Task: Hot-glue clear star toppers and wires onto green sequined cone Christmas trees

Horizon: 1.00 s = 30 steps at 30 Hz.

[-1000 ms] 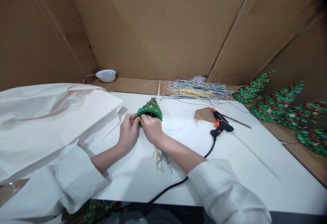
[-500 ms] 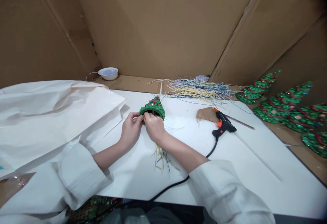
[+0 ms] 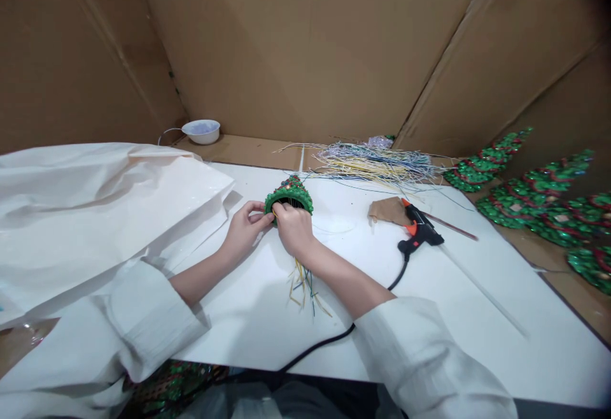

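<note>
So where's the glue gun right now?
In the head view the glue gun lies on the white table, to the right of the right hand, its tip beside a brown paper scrap.

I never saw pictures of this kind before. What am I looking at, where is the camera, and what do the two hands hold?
There is no machine here: these are a person's two bare hands, in white sleeves. The one camera sits on the person's head and looks forward and down, so you see the white table as that person does. The left hand and the right hand together hold a small green tree, a glittering cone on its side, by its open base. Under the right wrist lie short strands. On the table also lie a black and orange glue gun and, at the back, a pile of thin coloured strands. A large white sheet covers the left side, a white bowl stands beyond it, and more green trees lie at the right.
</note>
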Tool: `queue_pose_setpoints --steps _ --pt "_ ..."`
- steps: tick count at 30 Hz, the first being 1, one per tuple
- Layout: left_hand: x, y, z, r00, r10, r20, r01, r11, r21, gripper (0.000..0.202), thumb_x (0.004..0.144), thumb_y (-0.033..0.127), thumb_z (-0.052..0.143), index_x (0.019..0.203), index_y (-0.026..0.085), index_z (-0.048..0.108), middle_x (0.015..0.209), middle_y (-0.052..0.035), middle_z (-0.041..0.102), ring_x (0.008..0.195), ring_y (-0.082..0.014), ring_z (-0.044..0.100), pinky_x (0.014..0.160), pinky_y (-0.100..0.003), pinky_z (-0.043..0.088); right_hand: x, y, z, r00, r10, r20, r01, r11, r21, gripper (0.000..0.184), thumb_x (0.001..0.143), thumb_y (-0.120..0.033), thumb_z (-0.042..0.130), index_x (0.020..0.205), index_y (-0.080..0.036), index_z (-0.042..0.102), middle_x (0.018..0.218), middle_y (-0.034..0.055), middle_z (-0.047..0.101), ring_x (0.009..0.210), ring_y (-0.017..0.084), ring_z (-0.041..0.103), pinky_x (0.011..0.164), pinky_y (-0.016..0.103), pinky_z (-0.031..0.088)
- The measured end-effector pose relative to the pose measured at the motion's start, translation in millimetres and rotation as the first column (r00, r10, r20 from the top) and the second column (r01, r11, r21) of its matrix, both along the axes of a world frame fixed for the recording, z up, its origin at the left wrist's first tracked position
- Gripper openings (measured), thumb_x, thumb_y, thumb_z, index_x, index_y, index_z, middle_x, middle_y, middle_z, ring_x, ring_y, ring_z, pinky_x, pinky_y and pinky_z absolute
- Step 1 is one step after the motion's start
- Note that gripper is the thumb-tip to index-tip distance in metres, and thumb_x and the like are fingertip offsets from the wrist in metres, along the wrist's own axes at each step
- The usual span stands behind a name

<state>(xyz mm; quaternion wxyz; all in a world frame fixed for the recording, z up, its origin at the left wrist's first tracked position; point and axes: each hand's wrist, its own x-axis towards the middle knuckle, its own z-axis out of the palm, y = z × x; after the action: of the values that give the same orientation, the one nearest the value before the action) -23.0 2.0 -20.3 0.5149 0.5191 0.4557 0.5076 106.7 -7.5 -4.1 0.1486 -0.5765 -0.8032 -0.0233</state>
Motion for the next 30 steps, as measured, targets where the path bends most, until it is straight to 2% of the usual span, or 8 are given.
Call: queue_pose_setpoints --steps 5,10,13,21,27,30 --pt "1.7 -2.4 1.6 1.0 0.028 0.008 -0.028 1.0 -0.01 0.038 0.059 0.034 0.076 0.086 0.016 0.057 0.082 -0.0014 0.063 0.068 -0.0147 0.064 0.065 -0.028 0.053 1.1 -0.1 1.6 1.0 0.011 -0.001 -0.011 1.0 -0.015 0.024 0.093 -0.02 0.033 0.102 -0.018 0.055 0.097 0.0085 0.066 0.083 0.02 0.064 0.067 0.027 0.043" --pt "2.7 -3.8 1.3 0.998 0.064 -0.01 -0.065 0.997 -0.04 0.039 0.059 0.037 0.077 0.086 0.016 0.058 0.069 -0.0024 0.067 0.063 -0.0177 0.065 0.062 -0.031 0.053 0.5 -2.3 4.5 1.0 0.022 0.014 -0.022 1.0 -0.017 0.024 0.093 -0.02 0.033 0.1 -0.017 0.056 0.098 0.0097 0.066 0.085 0.02 0.063 0.069 0.027 0.044" --pt "2.3 -3.3 0.5 0.998 0.055 -0.012 -0.056 0.997 -0.045 0.039 0.059 0.038 0.077 0.086 0.016 0.058 0.069 -0.0022 0.068 0.064 -0.0181 0.066 0.064 -0.031 0.053 0.8 -2.8 5.3 0.999 0.002 0.033 -0.001 1.0 -0.016 0.024 0.093 -0.019 0.033 0.101 -0.018 0.056 0.096 0.0091 0.066 0.083 0.02 0.064 0.067 0.027 0.044" --pt "2.2 -3.0 -0.6 0.999 0.032 -0.023 -0.031 0.999 0.021 0.033 0.064 0.035 0.073 0.085 0.017 0.056 0.068 -0.0022 0.068 0.065 -0.0166 0.065 0.062 -0.028 0.05 2.1 -3.2 4.3 0.998 -0.009 0.061 0.008 1.0 0.018 0.023 0.093 -0.02 0.035 0.101 -0.019 0.056 0.093 0.008 0.065 0.083 0.02 0.064 0.063 0.026 0.04" --pt "1.9 3.7 -4.9 0.993 0.043 -0.109 -0.033 0.995 0.091 0.03 0.063 0.032 0.072 0.082 0.016 0.055 0.062 0.001 0.063 0.056 -0.0125 0.06 0.056 -0.024 0.048 8.7 -0.6 -0.4 1.0 0.012 0.019 -0.014 0.998 0.067 0.022 0.092 -0.02 0.037 0.099 -0.02 0.058 0.093 0.0058 0.066 0.078 0.018 0.063 0.059 0.025 0.035" --pt "0.4 6.8 -7.0 0.985 0.061 -0.158 -0.041 0.991 0.13 0.03 0.06 0.031 0.074 0.08 0.015 0.058 0.065 0.0005 0.062 0.057 -0.0121 0.059 0.055 -0.023 0.048 11.4 0.6 -3.1 1.0 0.007 -0.021 -0.006 0.998 0.068 0.022 0.091 -0.02 0.038 0.099 -0.02 0.058 0.094 0.0052 0.066 0.079 0.017 0.062 0.06 0.025 0.034"
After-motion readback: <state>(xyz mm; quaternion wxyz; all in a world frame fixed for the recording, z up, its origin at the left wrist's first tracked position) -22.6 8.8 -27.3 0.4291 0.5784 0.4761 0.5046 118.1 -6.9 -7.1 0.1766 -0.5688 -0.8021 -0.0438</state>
